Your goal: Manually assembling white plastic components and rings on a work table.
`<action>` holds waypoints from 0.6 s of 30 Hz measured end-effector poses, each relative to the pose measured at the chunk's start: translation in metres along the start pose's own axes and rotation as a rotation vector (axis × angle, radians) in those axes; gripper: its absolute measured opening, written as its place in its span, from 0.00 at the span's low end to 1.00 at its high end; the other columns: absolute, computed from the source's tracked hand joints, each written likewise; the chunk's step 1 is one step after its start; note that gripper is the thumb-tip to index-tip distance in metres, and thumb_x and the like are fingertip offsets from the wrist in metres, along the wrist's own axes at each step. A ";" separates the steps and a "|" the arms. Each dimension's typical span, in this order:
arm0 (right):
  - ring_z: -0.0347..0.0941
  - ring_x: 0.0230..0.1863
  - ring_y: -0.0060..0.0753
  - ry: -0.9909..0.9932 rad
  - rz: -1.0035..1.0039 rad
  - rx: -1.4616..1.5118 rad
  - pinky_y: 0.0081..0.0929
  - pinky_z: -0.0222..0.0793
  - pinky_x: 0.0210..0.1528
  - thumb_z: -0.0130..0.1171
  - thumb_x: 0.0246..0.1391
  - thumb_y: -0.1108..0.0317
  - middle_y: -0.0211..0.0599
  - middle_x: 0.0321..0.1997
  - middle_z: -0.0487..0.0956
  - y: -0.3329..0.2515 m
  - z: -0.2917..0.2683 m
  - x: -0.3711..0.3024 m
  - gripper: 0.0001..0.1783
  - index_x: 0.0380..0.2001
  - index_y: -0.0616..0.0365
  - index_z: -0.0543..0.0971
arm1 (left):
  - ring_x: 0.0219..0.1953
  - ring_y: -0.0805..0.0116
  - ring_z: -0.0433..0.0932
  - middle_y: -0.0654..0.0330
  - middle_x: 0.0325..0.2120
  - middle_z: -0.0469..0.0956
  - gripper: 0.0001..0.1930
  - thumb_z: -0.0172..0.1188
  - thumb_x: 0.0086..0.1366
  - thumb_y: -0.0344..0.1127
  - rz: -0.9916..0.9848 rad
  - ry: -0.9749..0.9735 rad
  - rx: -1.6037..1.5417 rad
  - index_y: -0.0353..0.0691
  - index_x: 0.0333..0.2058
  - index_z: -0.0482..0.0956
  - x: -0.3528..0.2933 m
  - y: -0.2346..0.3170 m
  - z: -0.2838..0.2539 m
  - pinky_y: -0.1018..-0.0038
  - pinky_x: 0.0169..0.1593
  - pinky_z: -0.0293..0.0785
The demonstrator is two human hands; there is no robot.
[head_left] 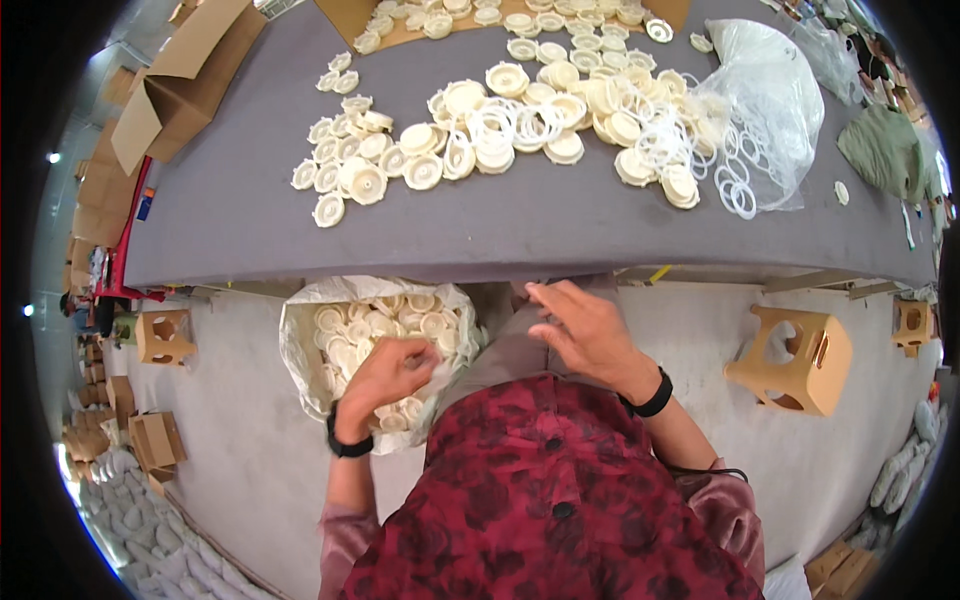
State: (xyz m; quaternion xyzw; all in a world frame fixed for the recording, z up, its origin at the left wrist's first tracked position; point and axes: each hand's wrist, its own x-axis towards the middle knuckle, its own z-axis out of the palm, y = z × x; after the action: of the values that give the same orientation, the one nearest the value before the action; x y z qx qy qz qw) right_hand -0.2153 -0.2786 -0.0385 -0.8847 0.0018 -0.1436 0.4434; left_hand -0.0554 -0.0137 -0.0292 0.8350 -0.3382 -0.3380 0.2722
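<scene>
My left hand (392, 372) hangs over a white sack (296, 350) of cream-coloured plastic caps (352, 322), below the table's front edge. Its fingers are curled together, and whatever may be in them is hidden. My right hand (590, 335) is held in front of my lap, close to the table edge. Its fingers are stretched out with nothing in them. On the grey-covered table (480, 232) lies a wide spread of similar round caps (362, 180). White translucent rings (492, 128) rest on top of some caps in the middle.
An open carton (410, 45) with more caps stands at the far side. A clear plastic bag (765, 105) with rings lies to the right, near a green cloth (880, 150). Another carton (185, 90) sits at the left. A tan stool (795, 355) stands right of me.
</scene>
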 end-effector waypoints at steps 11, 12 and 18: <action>0.75 0.45 0.50 0.284 0.172 -0.727 0.40 0.75 0.42 0.66 0.52 0.61 0.47 0.41 0.78 0.081 -0.044 0.143 0.19 0.41 0.64 0.76 | 0.43 0.55 0.82 0.51 0.39 0.83 0.17 0.70 0.55 0.34 0.271 0.141 -0.026 0.35 0.43 0.82 0.026 0.017 0.018 0.67 0.48 0.76; 0.75 0.46 0.49 0.253 0.273 -0.782 0.40 0.75 0.42 0.67 0.51 0.60 0.47 0.41 0.78 0.089 -0.042 0.150 0.21 0.40 0.64 0.75 | 0.43 0.58 0.82 0.52 0.39 0.83 0.16 0.69 0.56 0.33 0.327 0.127 -0.052 0.35 0.43 0.82 0.039 0.032 0.021 0.67 0.49 0.76; 0.75 0.45 0.49 0.254 0.188 -0.739 0.41 0.75 0.42 0.69 0.45 0.58 0.45 0.40 0.79 0.074 -0.035 0.139 0.23 0.40 0.61 0.75 | 0.44 0.65 0.81 0.52 0.44 0.82 0.16 0.63 0.63 0.30 0.198 0.011 -0.827 0.32 0.49 0.79 0.104 0.059 0.038 0.73 0.49 0.77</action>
State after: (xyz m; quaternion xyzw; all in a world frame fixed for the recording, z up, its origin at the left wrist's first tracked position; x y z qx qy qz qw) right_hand -0.0815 -0.3690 -0.0419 -0.9559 0.1892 -0.2001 0.1026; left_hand -0.0501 -0.1373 -0.0524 0.6207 -0.2513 -0.4130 0.6173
